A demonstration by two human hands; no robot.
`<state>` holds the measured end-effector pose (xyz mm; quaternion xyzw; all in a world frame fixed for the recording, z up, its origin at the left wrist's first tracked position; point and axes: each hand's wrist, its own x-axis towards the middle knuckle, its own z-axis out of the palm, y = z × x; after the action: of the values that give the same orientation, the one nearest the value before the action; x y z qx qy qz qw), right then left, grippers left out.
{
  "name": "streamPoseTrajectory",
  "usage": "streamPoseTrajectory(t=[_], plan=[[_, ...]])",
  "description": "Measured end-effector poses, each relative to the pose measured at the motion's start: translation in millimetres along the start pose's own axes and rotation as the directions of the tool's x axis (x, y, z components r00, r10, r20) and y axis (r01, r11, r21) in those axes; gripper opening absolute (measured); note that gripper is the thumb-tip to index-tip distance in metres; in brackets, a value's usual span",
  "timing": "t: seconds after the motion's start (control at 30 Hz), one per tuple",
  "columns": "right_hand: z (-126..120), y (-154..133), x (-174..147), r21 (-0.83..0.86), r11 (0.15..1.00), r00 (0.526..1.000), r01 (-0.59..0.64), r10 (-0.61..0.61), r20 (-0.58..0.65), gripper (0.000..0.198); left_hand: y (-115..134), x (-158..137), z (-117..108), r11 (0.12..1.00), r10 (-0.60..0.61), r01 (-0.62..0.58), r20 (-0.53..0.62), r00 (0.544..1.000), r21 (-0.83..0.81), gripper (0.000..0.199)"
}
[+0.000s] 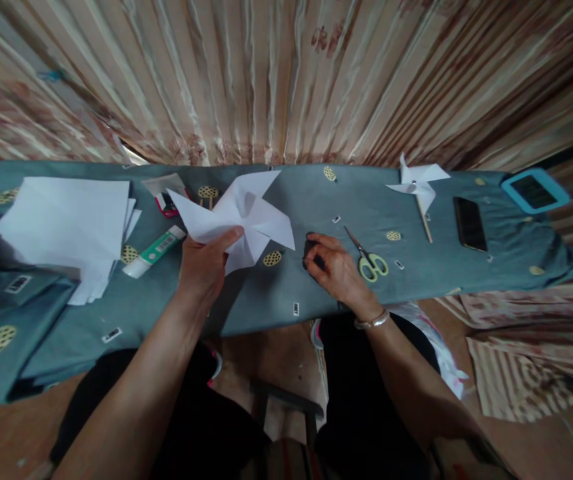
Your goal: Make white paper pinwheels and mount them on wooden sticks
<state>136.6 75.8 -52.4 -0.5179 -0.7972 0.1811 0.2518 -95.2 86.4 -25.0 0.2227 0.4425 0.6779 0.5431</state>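
Observation:
A white paper pinwheel (251, 217) with folded blades is pinched in my left hand (205, 263), thumb on top near its centre. The pinwheel is held over the table, and the fingers beneath it are hidden. To the right, my right hand (335, 267) is closed around a small black object (310, 248), partly covered by the fingers, close to the table surface. Beside that hand lie scissors (369, 260) with pale green handles. A green and white glue stick (155, 251) rests just left of my left hand.
White paper sheets (66, 220) are stacked on the left. Behind the glue stick sits a red and black item (166, 200). A finished pinwheel on a stick (419, 180), a phone (470, 223) and a blue-framed device (535, 191) lie right. A pleated curtain (266, 80) borders the cloth-covered table (261, 313).

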Motion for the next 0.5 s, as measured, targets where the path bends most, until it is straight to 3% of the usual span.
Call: streamPoseTrajectory(t=[0.3, 0.5], plan=[[10, -8, -6, -0.120, 0.992, 0.996, 0.034, -0.043, -0.077, 0.016, -14, -7, -3, 0.997, -0.052, 0.050, 0.035, 0.998, 0.056, 0.030], [14, -6, -11, -0.091, 0.996, 0.994, 0.017, -0.027, -0.103, 0.017, -14, -11, -4, 0.994, -0.010, 0.008, 0.014, 1.000, 0.109, 0.026]])
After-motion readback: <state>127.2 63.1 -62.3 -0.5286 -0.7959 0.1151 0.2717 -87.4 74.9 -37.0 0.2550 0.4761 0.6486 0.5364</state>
